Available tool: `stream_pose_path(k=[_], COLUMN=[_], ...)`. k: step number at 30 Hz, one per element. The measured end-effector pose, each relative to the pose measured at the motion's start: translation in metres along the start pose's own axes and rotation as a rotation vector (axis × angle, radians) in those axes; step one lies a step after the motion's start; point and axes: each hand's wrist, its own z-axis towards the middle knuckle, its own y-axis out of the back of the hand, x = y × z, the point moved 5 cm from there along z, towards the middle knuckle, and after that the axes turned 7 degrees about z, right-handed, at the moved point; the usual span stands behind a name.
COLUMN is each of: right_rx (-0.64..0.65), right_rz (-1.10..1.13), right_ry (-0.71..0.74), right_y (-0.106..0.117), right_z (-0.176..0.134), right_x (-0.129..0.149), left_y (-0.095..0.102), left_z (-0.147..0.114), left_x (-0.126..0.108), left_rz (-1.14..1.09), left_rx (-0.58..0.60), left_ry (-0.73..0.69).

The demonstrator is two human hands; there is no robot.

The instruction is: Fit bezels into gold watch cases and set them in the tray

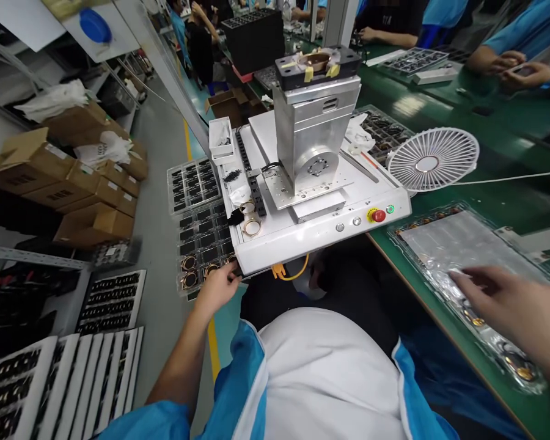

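In my head view, my left hand (pixel 216 288) is at the near right corner of the left tray (pixel 179 244), close by the front left corner of the white machine (pixel 302 243). The fingers are curled, thumb towards forefinger, beside the row of gold-rimmed pieces (pixel 189 280); whether they grasp one or only touch, I cannot tell. The pieces I can see clearly lie to the left of my fingertips, in the nearest compartments, with flat dark pieces (pixel 207 238) in the rows farther off. My left hand is much the nearer one to this tray; the other is well apart, across the machine.

My right hand (pixel 513 305) is over the right tray (pixel 538 387) on the green tabletop (pixel 508 208), thumb and fingers bent above a translucent sheet (pixel 449 241) that covers much of it. The fingers are blurred, so I cannot say whether they grip the sheet or are free of it. That tray's long axis slants from far left to near right, and round gold parts (pixel 525 371) show along its side nearest me, just beside my hand.
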Motion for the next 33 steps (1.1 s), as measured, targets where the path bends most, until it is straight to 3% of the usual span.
stream_pose_path(k=[3, 7, 11, 14, 17, 20, 23, 25, 28, 33], right_rx=[-0.004, -0.082, -0.330, -0.451, -0.339, -0.125, 0.060, 0.089, -0.015, -0.158], right_rz=[0.141, 0.354, 0.509, 0.460, 0.354, 0.258, 0.238, 0.338, 0.604, 0.901], right_ry=[0.098, 0.402, 0.759, 0.943, 1.021, 1.010, 1.002, 1.037, 1.066, 0.984], right_y=[-0.002, 0.011, 0.057, 0.096, 0.118, 0.122, 0.118, 0.119, 0.125, 0.117], right_z=[0.013, 0.026, 0.057, 0.087, 0.112, 0.131, 0.147, 0.154, 0.161, 0.152], right_x=[0.069, 0.143, 0.207, 0.263, 0.320, 0.360, 0.377, 0.378, 0.364, 0.315], left_y=[-0.008, 0.001, 0.025, 0.051, 0.081, 0.108, 0.137, 0.155, 0.175, 0.183], left_z=[0.007, 0.008, 0.002, -0.001, -0.004, -0.006, -0.003, 0.004, 0.028, 0.097], left_x=[0.003, 0.005, -0.003, -0.015, -0.039, -0.075, -0.122, -0.158, -0.216, -0.305], left_rz=[-0.034, -0.077, -0.096, -0.126, -0.177, -0.207, -0.180, -0.123, -0.056, 0.015], left_rx=[-0.056, -0.127, -0.228, -0.382, -0.559, -0.648, -0.728, -0.787, -0.819, -0.623], left_ry=[0.035, 0.049, 0.017, -0.057, -0.264, -0.497, -0.709, -0.824, -0.929, -1.007])
